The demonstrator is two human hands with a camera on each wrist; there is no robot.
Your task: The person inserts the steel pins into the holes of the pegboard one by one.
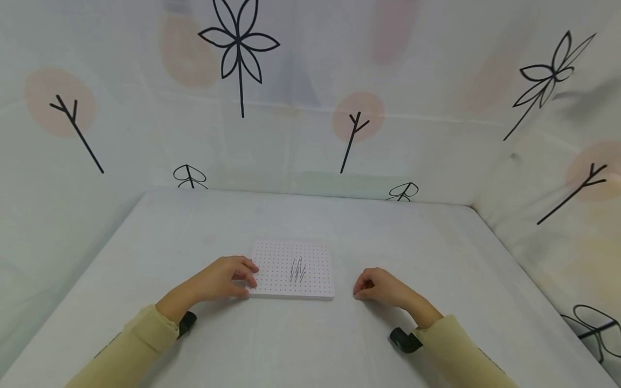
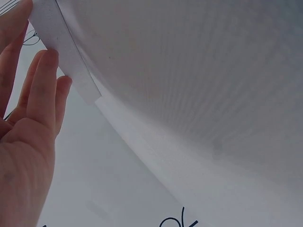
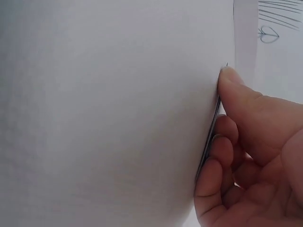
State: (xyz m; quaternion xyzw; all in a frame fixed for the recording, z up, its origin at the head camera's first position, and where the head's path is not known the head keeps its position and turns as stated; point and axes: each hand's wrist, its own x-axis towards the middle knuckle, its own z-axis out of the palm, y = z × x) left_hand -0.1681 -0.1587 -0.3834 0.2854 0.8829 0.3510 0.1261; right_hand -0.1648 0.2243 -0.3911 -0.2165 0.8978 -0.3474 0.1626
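A white pegboard [image 1: 271, 269] with a grid of small holes lies on the table. Several thin dark metal pins [image 1: 298, 269] stand in it, right of its middle, at slight tilts. The left hand [image 1: 225, 279] touches the board's left edge with its fingertips, the fingers loosely bent; the left wrist view has these fingers [image 2: 42, 90] against the board's side wall [image 2: 71, 56]. To the right of the board, apart from it, the right hand [image 1: 380, 285] is low over the table. In the right wrist view its thumb and curled fingers pinch a thin dark metal pin [image 3: 208, 139].
A white cloth covers the table [image 1: 291, 345]. White curtains [image 1: 301, 145] with black plant drawings hang at the back and sides. A dark wrist camera [image 1: 406, 340] sits below the right wrist, another [image 1: 187, 323] below the left.
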